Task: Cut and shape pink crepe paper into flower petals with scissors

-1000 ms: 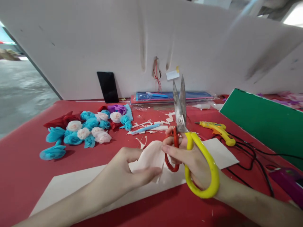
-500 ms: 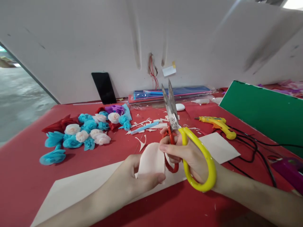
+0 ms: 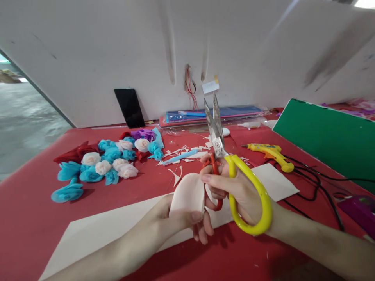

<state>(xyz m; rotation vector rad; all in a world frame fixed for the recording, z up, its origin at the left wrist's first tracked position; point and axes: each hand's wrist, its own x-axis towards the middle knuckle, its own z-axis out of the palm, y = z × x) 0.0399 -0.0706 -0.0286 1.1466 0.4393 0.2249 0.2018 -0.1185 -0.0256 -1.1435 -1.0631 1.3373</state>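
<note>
In the middle, my left hand is closed on a cream rounded-top paper piece, thumb across its lower front. Beyond the paper's lower right edge, several of that hand's fingertips show. My right hand is wrapped round a pair of scissors with one yellow and one red handle loop. The blades point upward, slightly apart. My right thumb and fingertips are at the upper right edge of the paper piece. Beneath both hands lies a long cream sheet.
Blue, pink, red and purple crepe flowers lie at left. Paper scraps surround a light blue pen-like stick. At right are a yellow glue gun, black cord and green board. A phone leans on the wall.
My left fingers have come into view below and behind the paper piece. The scissors have shifted slightly right and up. Both hands keep their hold.
</note>
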